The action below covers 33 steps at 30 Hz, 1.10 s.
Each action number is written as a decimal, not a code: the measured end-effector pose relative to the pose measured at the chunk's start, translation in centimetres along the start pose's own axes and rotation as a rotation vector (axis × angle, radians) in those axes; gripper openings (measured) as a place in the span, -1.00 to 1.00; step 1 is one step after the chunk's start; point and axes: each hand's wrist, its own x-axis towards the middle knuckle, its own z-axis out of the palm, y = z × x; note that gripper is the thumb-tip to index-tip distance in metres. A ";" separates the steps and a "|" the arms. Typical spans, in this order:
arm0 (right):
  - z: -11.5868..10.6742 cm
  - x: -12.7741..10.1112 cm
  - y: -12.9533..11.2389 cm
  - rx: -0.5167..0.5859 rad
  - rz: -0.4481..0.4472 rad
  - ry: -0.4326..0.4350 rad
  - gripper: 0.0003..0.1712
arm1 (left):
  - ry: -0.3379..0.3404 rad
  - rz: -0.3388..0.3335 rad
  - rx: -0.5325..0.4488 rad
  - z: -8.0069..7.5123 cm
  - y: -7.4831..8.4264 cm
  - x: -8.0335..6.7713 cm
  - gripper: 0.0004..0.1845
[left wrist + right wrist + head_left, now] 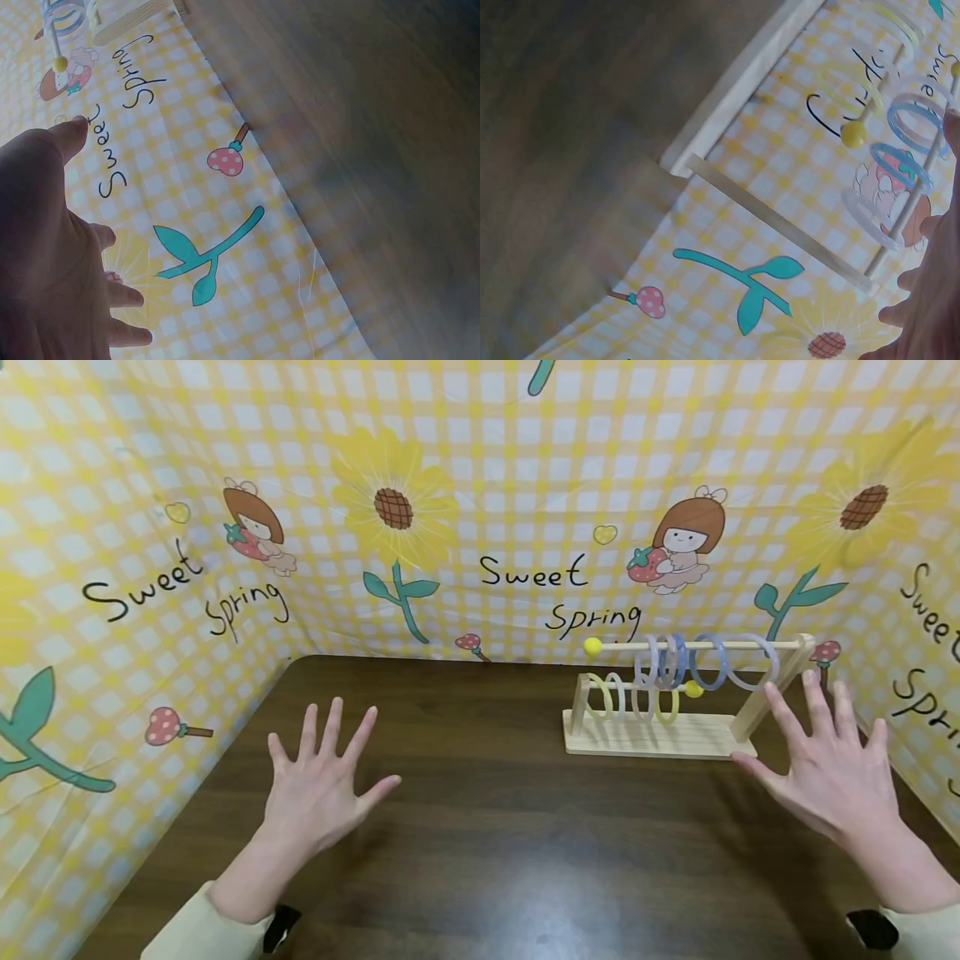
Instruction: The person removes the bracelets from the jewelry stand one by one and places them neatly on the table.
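Note:
My left hand (315,793) hovers over the left part of the table with its fingers spread, holding nothing. Off to the right, my right hand (832,768) is also spread and holds nothing; its thumb and index finger overlap the right end of a wooden rack (652,742) in the head view. The rack has two rods at different heights, each tipped with a yellow ball (592,647). Several blue and pale translucent rings (708,662) hang on the upper rod. On the lower rod are yellow and clear rings (598,697). The right wrist view shows the rack's slanted post (780,221).
A dark brown wooden table (465,827) lies under both hands. Yellow checked cloth (495,510) with flowers and lettering stands around its back and sides. The rack is near the back right, close to the cloth.

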 end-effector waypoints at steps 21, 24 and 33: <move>-4.1 4.5 1.6 0.146 0.034 0.009 0.11 | -0.059 0.035 -0.150 1.7 4.4 3.9 -0.01; -3.9 4.8 2.2 0.260 0.062 -0.004 0.07 | -0.073 0.047 -0.191 2.0 5.3 4.5 -0.02; -0.8 4.3 4.0 0.564 0.155 0.037 -0.02 | -0.092 0.068 -0.362 2.6 7.7 6.1 -0.06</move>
